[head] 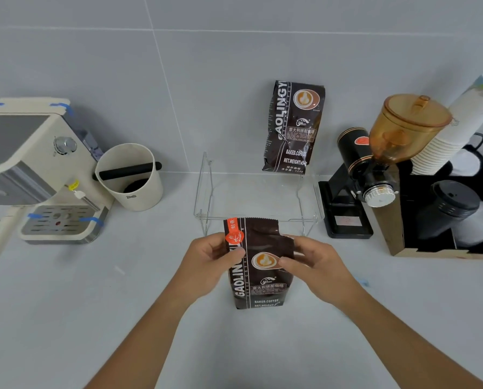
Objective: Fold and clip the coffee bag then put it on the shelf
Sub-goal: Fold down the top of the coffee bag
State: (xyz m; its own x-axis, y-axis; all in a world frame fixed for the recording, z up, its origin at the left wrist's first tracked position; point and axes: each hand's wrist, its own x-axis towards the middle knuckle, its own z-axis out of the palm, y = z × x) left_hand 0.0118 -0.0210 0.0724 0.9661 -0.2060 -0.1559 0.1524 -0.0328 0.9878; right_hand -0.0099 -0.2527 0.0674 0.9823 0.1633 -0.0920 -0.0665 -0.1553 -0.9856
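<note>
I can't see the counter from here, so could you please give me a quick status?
Both hands, left and right, gripping coffee bag upright on counter. Top unfolded, no clip visible. Clear shelf behind, second bag standing on it.

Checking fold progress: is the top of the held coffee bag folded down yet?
Not folded. The coffee bag stands upright, its flat top still extended upward, pinched by the left hand and right hand.

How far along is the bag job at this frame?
Early. Both hands, left and right, grip the coffee bag upright on the counter, its top not yet folded down. No clip on it that I can see. The clear shelf holds another bag only.
</note>
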